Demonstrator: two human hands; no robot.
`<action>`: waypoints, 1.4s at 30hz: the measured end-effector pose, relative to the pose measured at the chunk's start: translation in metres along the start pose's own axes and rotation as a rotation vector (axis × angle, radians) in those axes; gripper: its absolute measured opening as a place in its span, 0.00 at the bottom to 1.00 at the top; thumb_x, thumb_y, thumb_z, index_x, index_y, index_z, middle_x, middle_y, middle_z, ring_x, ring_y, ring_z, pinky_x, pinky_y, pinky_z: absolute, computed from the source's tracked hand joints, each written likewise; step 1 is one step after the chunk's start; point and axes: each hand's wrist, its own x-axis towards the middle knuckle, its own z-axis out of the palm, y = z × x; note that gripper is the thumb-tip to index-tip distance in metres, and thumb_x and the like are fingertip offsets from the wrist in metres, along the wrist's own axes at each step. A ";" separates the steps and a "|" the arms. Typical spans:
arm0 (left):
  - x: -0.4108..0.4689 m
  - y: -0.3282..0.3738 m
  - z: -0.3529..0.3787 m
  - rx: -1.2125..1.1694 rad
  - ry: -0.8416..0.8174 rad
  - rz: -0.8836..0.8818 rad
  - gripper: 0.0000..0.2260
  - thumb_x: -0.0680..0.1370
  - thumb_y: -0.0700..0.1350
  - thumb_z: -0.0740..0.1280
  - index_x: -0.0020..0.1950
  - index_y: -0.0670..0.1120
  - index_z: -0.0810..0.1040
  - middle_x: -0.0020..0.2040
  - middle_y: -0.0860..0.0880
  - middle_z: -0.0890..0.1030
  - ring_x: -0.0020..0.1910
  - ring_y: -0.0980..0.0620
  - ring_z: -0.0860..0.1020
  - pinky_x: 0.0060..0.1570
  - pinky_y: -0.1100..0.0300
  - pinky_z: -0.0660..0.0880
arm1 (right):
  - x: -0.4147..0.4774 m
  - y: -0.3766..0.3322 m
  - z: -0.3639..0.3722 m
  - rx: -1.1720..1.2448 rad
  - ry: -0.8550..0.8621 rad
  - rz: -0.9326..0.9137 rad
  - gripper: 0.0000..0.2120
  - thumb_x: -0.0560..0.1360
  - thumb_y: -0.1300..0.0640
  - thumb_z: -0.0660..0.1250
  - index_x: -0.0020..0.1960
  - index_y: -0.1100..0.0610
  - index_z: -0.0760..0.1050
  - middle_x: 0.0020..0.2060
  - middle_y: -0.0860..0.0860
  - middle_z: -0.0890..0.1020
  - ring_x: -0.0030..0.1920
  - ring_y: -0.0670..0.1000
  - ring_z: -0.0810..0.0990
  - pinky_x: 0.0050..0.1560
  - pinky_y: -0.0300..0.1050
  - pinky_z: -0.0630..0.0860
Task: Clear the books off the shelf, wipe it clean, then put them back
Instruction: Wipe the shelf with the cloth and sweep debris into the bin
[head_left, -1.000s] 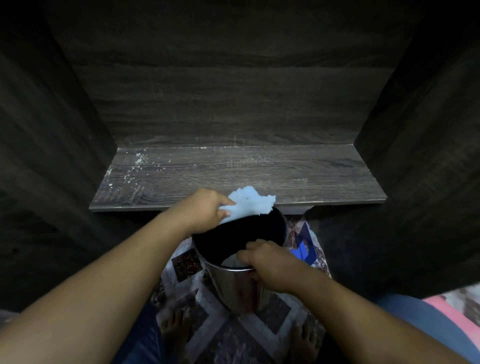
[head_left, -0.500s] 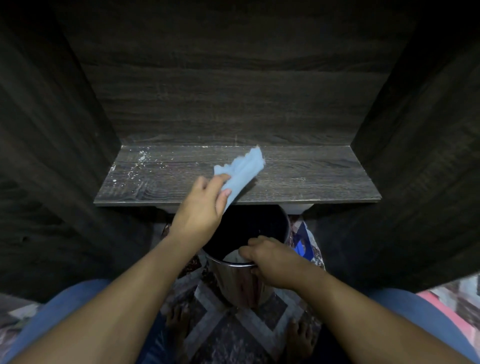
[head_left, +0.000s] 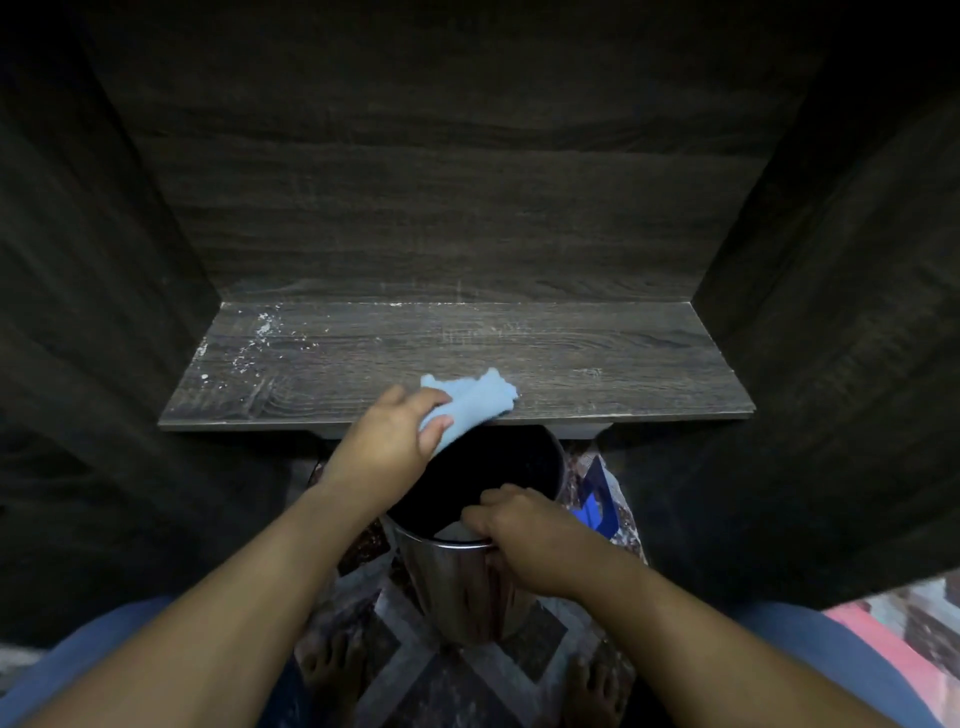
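Observation:
A dark wood shelf (head_left: 571, 358) lies before me with no books on it; white dust specks sit at its left end. My left hand (head_left: 389, 436) grips a light blue cloth (head_left: 475, 405), which rests on the shelf's front edge near the middle. Below that edge stands a shiny steel bin (head_left: 457, 587) with a dark inside. My right hand (head_left: 524, 535) grips the bin's near rim, fingers curled over it. No books are in view.
Dark wooden side panels (head_left: 831, 338) close in the shelf left and right, with a back wall behind. A patterned tiled floor (head_left: 395, 639) lies below with my bare feet. A blue object (head_left: 595, 512) sits on the floor right of the bin.
My left hand lifted the cloth from above the bin up over the shelf, then drew it back down to the front edge. My right hand kept its hold on the bin.

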 end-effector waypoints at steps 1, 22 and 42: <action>0.003 0.001 -0.004 -0.029 0.052 0.004 0.16 0.80 0.51 0.63 0.66 0.49 0.75 0.59 0.42 0.75 0.57 0.41 0.76 0.57 0.54 0.70 | 0.001 0.001 -0.001 0.003 0.016 -0.004 0.11 0.74 0.61 0.62 0.56 0.57 0.74 0.49 0.58 0.76 0.51 0.60 0.74 0.48 0.50 0.68; 0.146 -0.063 -0.021 0.360 0.415 0.186 0.08 0.72 0.33 0.67 0.50 0.39 0.75 0.48 0.37 0.73 0.47 0.37 0.72 0.41 0.43 0.73 | 0.048 0.022 0.028 0.053 0.101 -0.028 0.13 0.70 0.64 0.65 0.54 0.56 0.77 0.45 0.57 0.78 0.49 0.61 0.76 0.48 0.52 0.71; 0.160 -0.084 -0.005 0.439 0.161 0.228 0.23 0.75 0.35 0.66 0.70 0.46 0.72 0.67 0.40 0.74 0.63 0.38 0.75 0.56 0.46 0.75 | 0.049 0.032 0.030 0.129 0.000 0.027 0.21 0.74 0.61 0.60 0.66 0.51 0.74 0.58 0.54 0.77 0.58 0.58 0.72 0.58 0.48 0.67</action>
